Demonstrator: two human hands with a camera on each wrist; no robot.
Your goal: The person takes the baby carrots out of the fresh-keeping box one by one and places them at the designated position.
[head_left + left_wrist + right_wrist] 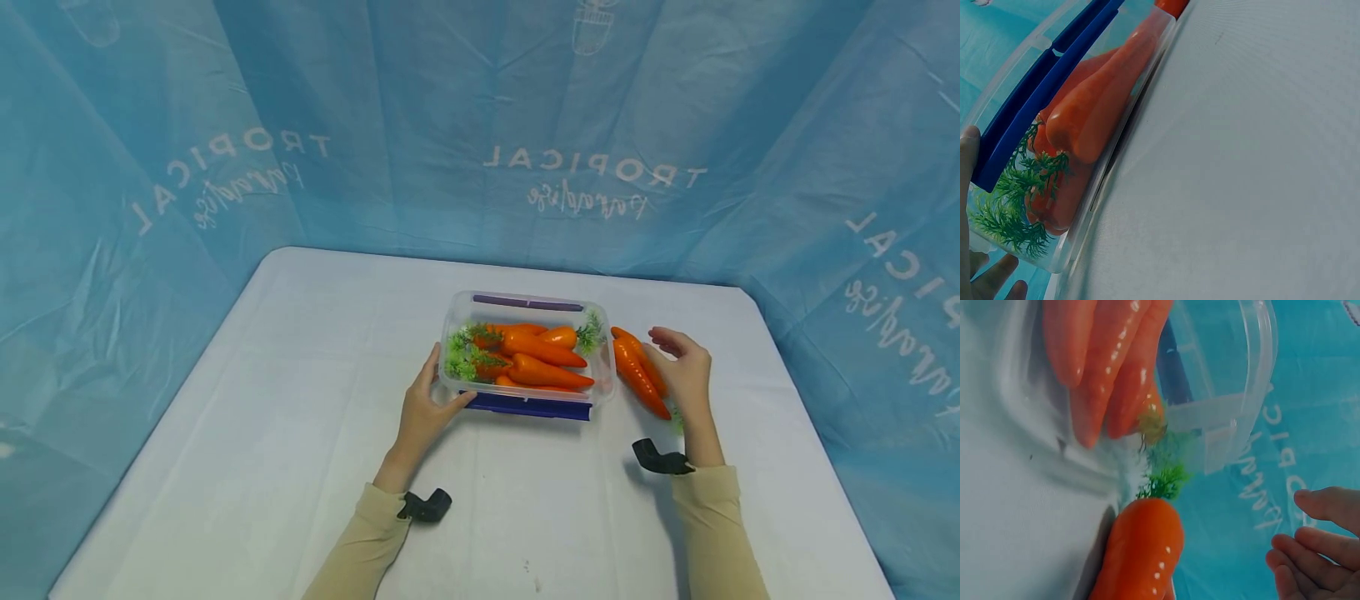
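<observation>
A clear plastic food container [603, 375] with blue clip flaps [528, 406] stands on the table, holding several orange carrots [543, 372] with feathery green tops. My left hand [422, 408] holds its front left corner, thumb at the front flap [1041, 94] and fingers along the left side. Just right of the container, loose carrots [637, 379] lie on the table; one carrot [1141, 550] shows large in the right wrist view. Beside them is my right hand [684, 371], fingers loosely bent, with nothing in it; the right wrist view shows it apart from that carrot.
A white cloth [300, 400] covers the table. Blue printed curtains [465, 125] hang along its back and sides. Black wrist cameras [427, 506] are strapped on both wrists. A bit of green carrot top [677, 421] shows beneath the right wrist.
</observation>
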